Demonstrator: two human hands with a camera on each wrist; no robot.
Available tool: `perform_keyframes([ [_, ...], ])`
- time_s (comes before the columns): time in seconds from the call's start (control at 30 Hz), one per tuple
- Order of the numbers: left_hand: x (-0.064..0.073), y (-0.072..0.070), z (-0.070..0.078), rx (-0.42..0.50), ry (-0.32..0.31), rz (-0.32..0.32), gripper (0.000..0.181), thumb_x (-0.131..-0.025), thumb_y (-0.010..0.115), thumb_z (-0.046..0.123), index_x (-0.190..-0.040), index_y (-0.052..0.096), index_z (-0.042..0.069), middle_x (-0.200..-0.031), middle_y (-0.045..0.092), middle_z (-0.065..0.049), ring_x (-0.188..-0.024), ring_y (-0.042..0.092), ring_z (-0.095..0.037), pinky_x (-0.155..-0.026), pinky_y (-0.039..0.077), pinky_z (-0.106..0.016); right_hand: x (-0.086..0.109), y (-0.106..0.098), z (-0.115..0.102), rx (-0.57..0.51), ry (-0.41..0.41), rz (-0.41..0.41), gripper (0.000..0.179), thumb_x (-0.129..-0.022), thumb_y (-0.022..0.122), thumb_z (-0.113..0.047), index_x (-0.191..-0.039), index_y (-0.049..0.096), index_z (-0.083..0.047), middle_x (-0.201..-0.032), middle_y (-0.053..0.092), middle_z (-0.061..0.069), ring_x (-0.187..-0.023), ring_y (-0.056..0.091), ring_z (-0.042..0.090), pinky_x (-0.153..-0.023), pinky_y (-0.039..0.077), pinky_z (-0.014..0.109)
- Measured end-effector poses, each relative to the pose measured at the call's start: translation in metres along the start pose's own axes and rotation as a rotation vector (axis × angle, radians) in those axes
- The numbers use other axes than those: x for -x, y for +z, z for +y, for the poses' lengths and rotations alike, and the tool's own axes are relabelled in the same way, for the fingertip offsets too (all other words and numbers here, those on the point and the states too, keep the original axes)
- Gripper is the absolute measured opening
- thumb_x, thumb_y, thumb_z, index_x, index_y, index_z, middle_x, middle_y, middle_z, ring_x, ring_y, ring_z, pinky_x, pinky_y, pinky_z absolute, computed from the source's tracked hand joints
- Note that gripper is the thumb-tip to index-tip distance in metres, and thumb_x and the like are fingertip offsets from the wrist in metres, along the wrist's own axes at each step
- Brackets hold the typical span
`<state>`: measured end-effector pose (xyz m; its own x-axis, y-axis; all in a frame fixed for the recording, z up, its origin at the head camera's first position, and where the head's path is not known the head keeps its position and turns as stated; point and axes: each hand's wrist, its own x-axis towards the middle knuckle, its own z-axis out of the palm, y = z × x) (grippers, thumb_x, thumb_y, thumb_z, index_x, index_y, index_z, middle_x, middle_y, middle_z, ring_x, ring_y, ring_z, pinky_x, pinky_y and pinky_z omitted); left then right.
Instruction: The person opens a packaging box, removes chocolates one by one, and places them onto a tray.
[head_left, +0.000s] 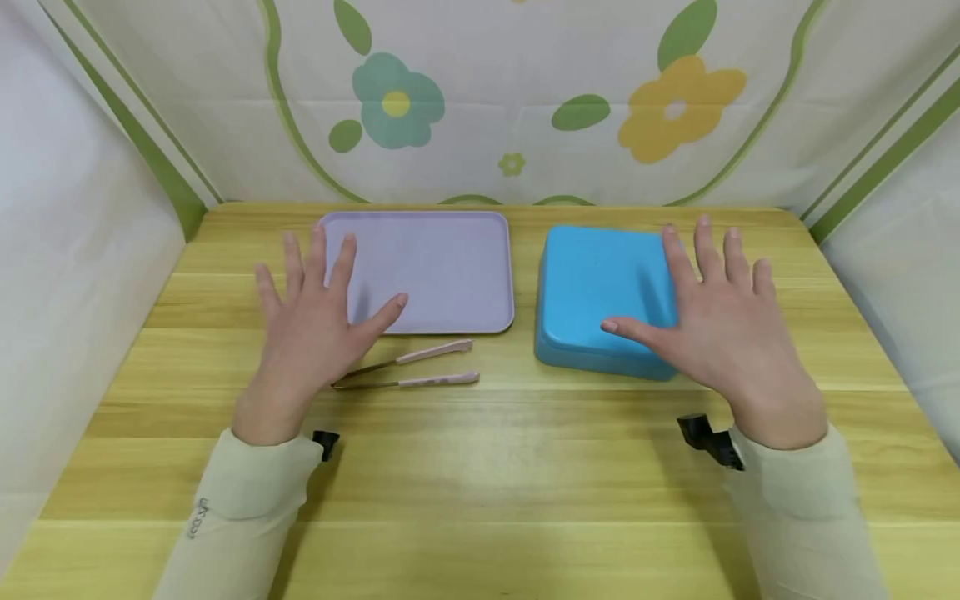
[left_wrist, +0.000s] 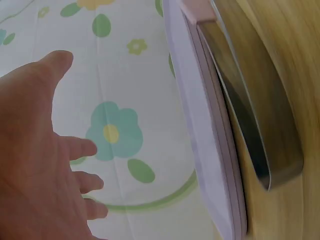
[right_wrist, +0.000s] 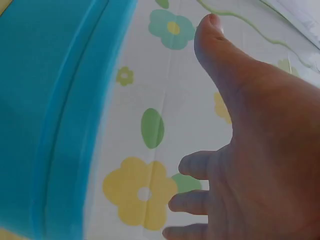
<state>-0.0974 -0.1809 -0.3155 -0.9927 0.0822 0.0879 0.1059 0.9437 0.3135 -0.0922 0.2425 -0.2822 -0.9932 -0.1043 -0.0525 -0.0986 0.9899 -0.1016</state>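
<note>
My left hand, fingers spread, hovers over the near left part of a flat lavender tray and holds nothing. Just right of that hand's wrist lies a pair of tongs with metal arms and pink handle ends, its bend partly hidden behind the hand. In the left wrist view the metal bend of the tongs shows beside the tray's rim. My right hand, also spread and holding nothing, overlaps the right side of a blue lidded box. The right wrist view shows the box's side wall beside the palm.
Everything lies on a wood-grain table. A white cloth with printed flowers stands along the back edge, and white fabric walls close off both sides. Dark wrist mounts stick out at my sleeves.
</note>
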Motion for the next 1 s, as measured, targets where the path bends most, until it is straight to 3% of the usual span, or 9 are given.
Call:
perform_keyframes([
  [0.13,-0.003,0.009,0.015,0.064,0.055,-0.009,0.106,-0.101,0.057,0.072,-0.174,0.013,0.008,-0.182,0.003,-0.018,-0.169,-0.006,-0.043,-0.13,-0.004,-0.075,0.001,0.006,0.015,-0.033,-0.037,-0.034,0.138,-0.085,0.064,-0.089,-0.173,-0.002,-0.006,-0.179,-0.011,0.025,-0.165,0.001,0.053,-0.127,0.014,0.076],
  [0.27,-0.006,0.021,0.037,0.158,0.143,-0.025,0.107,-0.101,0.063,0.066,-0.173,0.013,0.003,-0.182,0.007,-0.017,-0.17,0.001,-0.038,-0.136,0.005,-0.063,-0.002,0.014,0.029,-0.098,-0.047,-0.122,0.14,-0.086,0.068,-0.085,-0.171,-0.009,-0.004,-0.179,-0.014,0.022,-0.166,0.004,0.052,-0.124,0.022,0.077],
  [0.43,-0.006,0.039,0.074,0.254,0.268,-0.086,0.108,-0.1,0.068,0.063,-0.172,0.015,0.002,-0.181,0.013,-0.017,-0.17,0.009,-0.034,-0.137,0.018,-0.055,-0.006,0.024,0.035,-0.196,-0.057,-0.194,0.141,-0.086,0.075,-0.079,-0.17,-0.011,-0.006,-0.18,-0.016,0.015,-0.166,0.004,0.051,-0.123,0.024,0.078],
  [0.67,-0.011,0.067,0.125,0.28,0.436,-0.169,0.115,-0.096,0.075,0.062,-0.17,0.016,-0.005,-0.178,0.017,-0.026,-0.168,0.017,-0.041,-0.135,0.022,-0.049,-0.007,0.029,0.047,-0.211,-0.057,-0.209,0.148,-0.081,0.085,-0.07,-0.17,-0.011,-0.003,-0.178,-0.015,0.028,-0.162,0.004,0.06,-0.119,0.028,0.081],
  [0.77,-0.015,0.078,0.137,0.31,0.454,-0.213,0.123,-0.091,0.083,0.058,-0.17,0.012,-0.005,-0.178,0.015,-0.027,-0.168,0.017,-0.039,-0.134,0.026,-0.049,-0.006,0.031,0.055,-0.212,-0.02,-0.252,0.156,-0.076,0.09,-0.07,-0.169,-0.015,-0.002,-0.175,-0.015,0.035,-0.159,0.006,0.066,-0.116,0.029,0.083],
  [0.9,-0.019,0.088,0.149,0.419,0.391,-0.317,0.134,-0.087,0.091,0.047,-0.171,-0.001,-0.003,-0.18,0.007,-0.023,-0.167,0.02,-0.034,-0.131,0.035,-0.048,-0.007,0.038,0.063,-0.303,-0.048,-0.262,0.162,-0.074,0.095,-0.063,-0.167,-0.023,-0.004,-0.173,0.002,0.041,-0.154,0.023,0.065,-0.115,0.034,0.08],
  [1.0,-0.021,0.091,0.156,0.462,0.345,-0.351,0.136,-0.088,0.091,0.04,-0.17,-0.009,-0.003,-0.18,0.004,-0.023,-0.166,0.023,-0.035,-0.129,0.038,-0.049,-0.008,0.046,0.066,-0.397,-0.093,-0.228,0.16,-0.075,0.098,-0.054,-0.168,-0.026,-0.01,-0.173,0.014,0.039,-0.15,0.034,0.06,-0.114,0.039,0.076],
])
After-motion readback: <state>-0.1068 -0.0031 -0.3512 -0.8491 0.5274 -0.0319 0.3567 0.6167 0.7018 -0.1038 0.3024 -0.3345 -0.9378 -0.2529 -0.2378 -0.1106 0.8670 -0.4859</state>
